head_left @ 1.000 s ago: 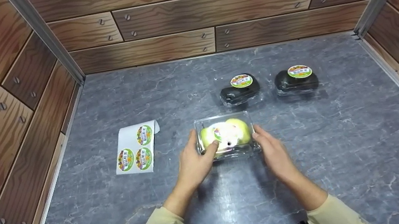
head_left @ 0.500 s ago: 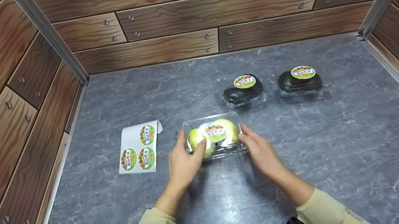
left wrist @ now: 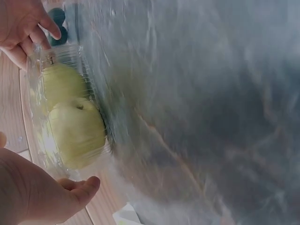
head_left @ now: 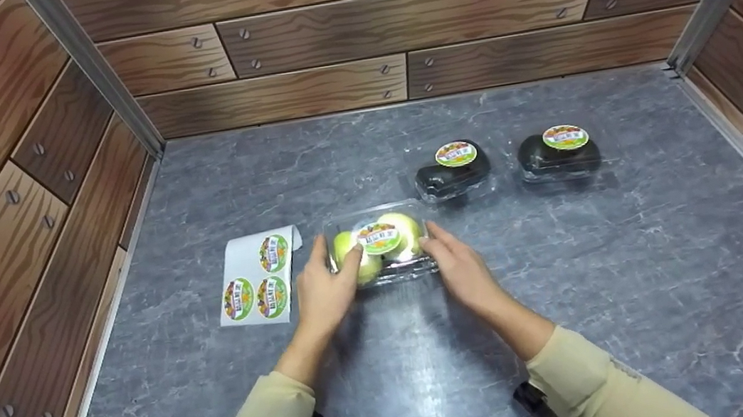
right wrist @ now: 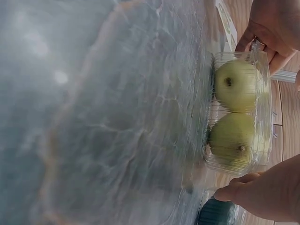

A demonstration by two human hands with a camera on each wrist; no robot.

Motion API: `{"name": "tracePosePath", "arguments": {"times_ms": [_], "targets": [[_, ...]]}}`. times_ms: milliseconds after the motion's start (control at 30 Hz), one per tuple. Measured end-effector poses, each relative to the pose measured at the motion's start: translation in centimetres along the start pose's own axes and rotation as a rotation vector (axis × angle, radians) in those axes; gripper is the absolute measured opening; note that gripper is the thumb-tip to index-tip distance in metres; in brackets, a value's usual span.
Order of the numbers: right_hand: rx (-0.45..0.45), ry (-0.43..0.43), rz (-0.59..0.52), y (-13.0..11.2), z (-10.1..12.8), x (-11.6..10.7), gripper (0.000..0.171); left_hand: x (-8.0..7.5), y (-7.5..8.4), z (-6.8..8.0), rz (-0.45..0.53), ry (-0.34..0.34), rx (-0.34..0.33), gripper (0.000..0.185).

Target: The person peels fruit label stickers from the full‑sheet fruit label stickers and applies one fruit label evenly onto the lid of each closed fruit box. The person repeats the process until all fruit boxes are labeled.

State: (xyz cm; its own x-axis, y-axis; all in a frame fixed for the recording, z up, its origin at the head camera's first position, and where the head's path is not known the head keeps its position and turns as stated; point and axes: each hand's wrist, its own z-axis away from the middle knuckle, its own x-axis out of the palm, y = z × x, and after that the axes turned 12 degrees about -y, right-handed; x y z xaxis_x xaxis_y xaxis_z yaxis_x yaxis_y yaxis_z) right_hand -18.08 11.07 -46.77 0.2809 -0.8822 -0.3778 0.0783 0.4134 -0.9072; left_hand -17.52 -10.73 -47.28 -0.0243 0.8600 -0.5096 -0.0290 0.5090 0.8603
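Note:
A clear plastic clamshell box (head_left: 387,272) with two round yellow-green fruits (right wrist: 234,133), apples or pears, lies between the hands in the middle of the table. On its lid is a colourful oval sticker (head_left: 379,237). The left hand (head_left: 325,290) grips the box's left end, its thumb over the lid near the sticker. At the opposite end the right hand (head_left: 459,265) holds the box, its thumb at the near corner. Both wrist views show the box low by the tabletop; whether it touches the surface I cannot tell.
A white backing sheet (head_left: 227,260) with three oval stickers lies left of the box. Behind to the right stand two clear boxes of dark produce, a left one (head_left: 451,175) and a right one (head_left: 560,158), each with a sticker. Wood-patterned walls (head_left: 312,33) enclose the grey table (head_left: 638,274).
Both hands have carried or slid the fruit box leftward and slightly away, closer to the sticker sheet. The glare has moved off its sticker. The two dark-produce boxes have stayed put.

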Motion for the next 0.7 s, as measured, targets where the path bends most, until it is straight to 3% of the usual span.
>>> {"name": "tracePosePath", "arguments": {"times_ms": [400,700], "targets": [[-0.012,-0.002,0.010,-1.2,-3.2,0.7,0.064,-1.5,-0.2,-3.4,0.046,-0.017,-0.063,0.080],[0.000,0.004,-0.005,-2.0,-5.2,1.0,0.065,-2.3,-0.3,-5.4,0.028,-0.024,-0.068,0.079]]}}
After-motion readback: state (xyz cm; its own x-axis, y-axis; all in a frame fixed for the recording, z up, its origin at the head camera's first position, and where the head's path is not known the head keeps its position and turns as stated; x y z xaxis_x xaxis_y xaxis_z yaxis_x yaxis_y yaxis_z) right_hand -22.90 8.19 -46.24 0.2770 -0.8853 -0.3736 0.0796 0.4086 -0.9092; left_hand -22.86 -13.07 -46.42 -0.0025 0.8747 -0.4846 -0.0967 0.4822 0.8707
